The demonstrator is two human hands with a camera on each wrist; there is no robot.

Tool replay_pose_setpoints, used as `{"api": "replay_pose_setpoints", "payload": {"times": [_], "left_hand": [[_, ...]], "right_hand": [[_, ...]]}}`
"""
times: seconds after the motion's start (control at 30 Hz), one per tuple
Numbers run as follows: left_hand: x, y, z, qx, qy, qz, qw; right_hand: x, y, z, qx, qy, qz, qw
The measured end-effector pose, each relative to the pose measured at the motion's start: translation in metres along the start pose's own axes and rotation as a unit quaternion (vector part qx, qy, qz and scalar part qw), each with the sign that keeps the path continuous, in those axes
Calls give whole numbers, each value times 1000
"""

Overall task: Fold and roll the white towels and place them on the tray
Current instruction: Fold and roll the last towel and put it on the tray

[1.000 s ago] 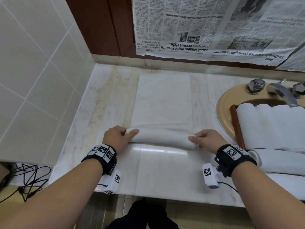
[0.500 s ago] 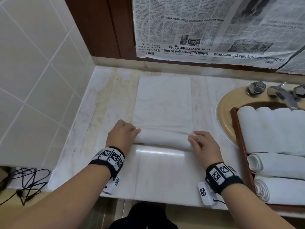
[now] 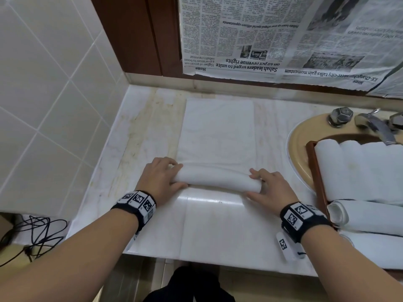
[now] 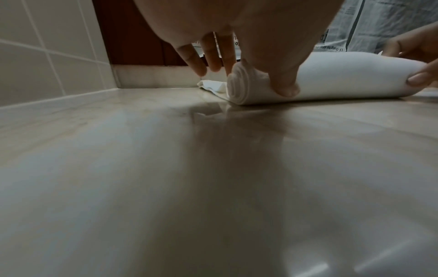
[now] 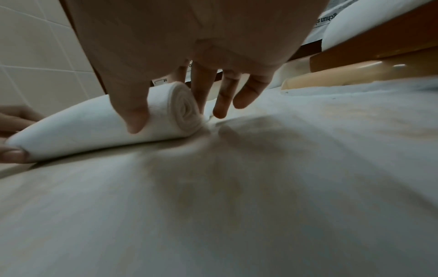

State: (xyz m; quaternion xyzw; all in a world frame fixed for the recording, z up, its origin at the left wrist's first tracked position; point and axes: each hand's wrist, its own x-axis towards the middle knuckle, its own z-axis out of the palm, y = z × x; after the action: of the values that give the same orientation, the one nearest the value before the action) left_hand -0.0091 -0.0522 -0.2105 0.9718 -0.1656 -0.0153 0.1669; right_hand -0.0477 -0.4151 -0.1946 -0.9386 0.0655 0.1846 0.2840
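Near the counter's (image 3: pixel 152 136) front edge, the left hand (image 3: pixel 158 182) clasped the left end of the half-rolled towel (image 3: pixel 214 179), thumb in front, fingers behind. The right hand (image 3: pixel 269 190) gripped its right end likewise. Rolled towels (image 3: pixel 359 168) filled the tray (image 3: pixel 314 168) at the right edge.

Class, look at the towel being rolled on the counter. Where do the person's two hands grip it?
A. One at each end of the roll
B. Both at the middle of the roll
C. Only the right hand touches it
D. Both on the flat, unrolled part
A: the left hand grips the left end of the white towel roll and the right hand the right end, thumbs on the near side.
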Motion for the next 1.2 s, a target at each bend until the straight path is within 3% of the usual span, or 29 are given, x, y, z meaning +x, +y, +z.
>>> {"api": "replay_pose_setpoints", "payload": {"times": [0.17, 0.3, 0.5, 0.7, 0.93, 1.07, 1.2], "left_hand": [[1, -9, 0, -18, -30, -15, 999], [2, -8, 2, -68, -53, -71, 994], [7, -2, 1, -155, -31, -159, 975], [23, 6, -6, -151, -52, -255, 954], [41, 11, -13, -87, -75, -257, 959], [46, 12, -12, -115, -71, -277, 951], [45, 12, -8, -181, 3, -263, 948]], "right_hand": [[8, 0, -7, -10, -19, -5, 1000], [9, -1, -9, 24, -12, 3, 1000], [17, -5, -15, 95, -28, 1, 995], [31, -8, -20, 144, -37, 38, 988], [47, -5, -22, 165, -5, 84, 983], [43, -10, -18, 185, 12, 77, 980], [30, -21, -9, 180, 92, 26, 979]]}}
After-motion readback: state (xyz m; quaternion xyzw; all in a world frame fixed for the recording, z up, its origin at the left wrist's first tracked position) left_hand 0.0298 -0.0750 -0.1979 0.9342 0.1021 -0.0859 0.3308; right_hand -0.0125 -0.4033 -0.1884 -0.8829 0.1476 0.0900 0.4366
